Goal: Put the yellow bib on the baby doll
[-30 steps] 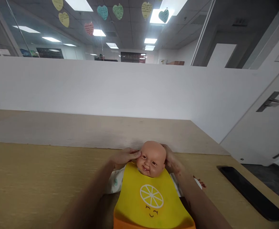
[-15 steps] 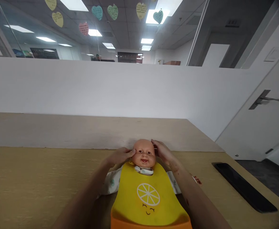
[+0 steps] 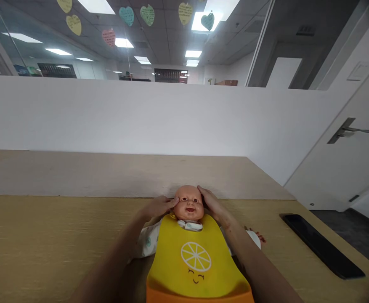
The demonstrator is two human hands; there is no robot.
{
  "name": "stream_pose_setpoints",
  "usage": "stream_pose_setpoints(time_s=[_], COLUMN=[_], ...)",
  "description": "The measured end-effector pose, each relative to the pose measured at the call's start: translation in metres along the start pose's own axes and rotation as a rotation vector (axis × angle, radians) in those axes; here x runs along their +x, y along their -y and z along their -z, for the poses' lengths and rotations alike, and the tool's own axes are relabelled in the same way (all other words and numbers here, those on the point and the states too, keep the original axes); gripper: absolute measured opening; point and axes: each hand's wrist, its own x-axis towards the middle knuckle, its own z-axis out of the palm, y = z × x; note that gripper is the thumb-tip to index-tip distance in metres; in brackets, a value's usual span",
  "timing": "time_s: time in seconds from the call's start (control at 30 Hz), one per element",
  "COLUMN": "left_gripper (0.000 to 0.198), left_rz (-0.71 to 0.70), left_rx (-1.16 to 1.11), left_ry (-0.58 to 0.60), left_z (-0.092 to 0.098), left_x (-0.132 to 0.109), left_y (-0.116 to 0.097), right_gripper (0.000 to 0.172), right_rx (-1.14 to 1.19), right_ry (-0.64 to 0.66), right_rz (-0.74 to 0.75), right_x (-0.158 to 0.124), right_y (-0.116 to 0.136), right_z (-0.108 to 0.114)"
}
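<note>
Overhead, heart-shaped paper notes in yellow, teal, green and pink hang from a tiled office ceiling, their handwriting too small to read. Below them runs a tall white partition wall, with a white door on the right carrying a dark metal lever handle. A long, light wooden surface fills the lower view, and a flat black rectangular slab lies near its right edge.

A baby doll with a smooth vinyl head lies face up at the middle of the surface, in a white printed garment. Over its chest sits a yellow silicone bib with an orange lower lip, printed with a white lemon slice and a small smiling face; no brand shows.

The left hand is open, its fingers together and their tips against the doll's temple. The right hand is cupped around the other side of the head, fingers curved, not pinching. Placed this way, they appear to keep the head steady and facing up between them. A small white rounded object shows just beyond the right forearm, partly hidden.
</note>
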Motion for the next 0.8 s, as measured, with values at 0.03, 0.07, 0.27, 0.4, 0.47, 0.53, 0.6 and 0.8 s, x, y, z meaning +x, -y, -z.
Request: stream_pose_setpoints(time_s=[0.03, 0.07, 0.27, 0.4, 0.47, 0.53, 0.6, 0.8], left_gripper=[0.073, 0.073, 0.073, 0.074, 0.075, 0.076, 0.075, 0.072], left_rz=[-0.002, -0.005, 0.006, 0.008, -0.003, -0.006, -0.005, 0.007], left_rx=[-0.008, -0.015, -0.003, -0.010, -0.032, -0.039, -0.039, -0.041], left_ry=[0.004, 0.007, 0.003, 0.007, 0.007, 0.004, 0.008, 0.017], left_z=[-0.0001, -0.0003, 0.0002, 0.0004, 0.0002, -0.0001, -0.0002, 0.0003], left_x=[0.0004, 0.0009, 0.0026, 0.0028, 0.0027, 0.0024, 0.0022, 0.0034], left_y=[0.0006, 0.0012, 0.0024, 0.0027, 0.0029, 0.0027, 0.0023, 0.0026], right_gripper=[0.042, 0.043, 0.044, 0.045, 0.044, 0.045, 0.045, 0.048], right_rx=[-0.001, 0.004, -0.032, -0.043, -0.037, -0.032, -0.036, -0.024], right_ry=[-0.001, 0.003, 0.001, -0.001, 0.006, 0.004, -0.001, 0.026], right_rz=[-0.004, -0.015, -0.004, 0.014, 0.005, -0.012, -0.013, -0.011], right_x=[0.0001, 0.0001, 0.0023, 0.0045, 0.0048, 0.0046, 0.0042, 0.0049], right_y=[-0.0002, -0.0004, -0.0042, -0.0065, -0.0063, -0.0056, -0.0051, -0.0080], right_z=[-0.0004, -0.0007, 0.0015, 0.0036, 0.0033, 0.0025, 0.0019, 0.0028])
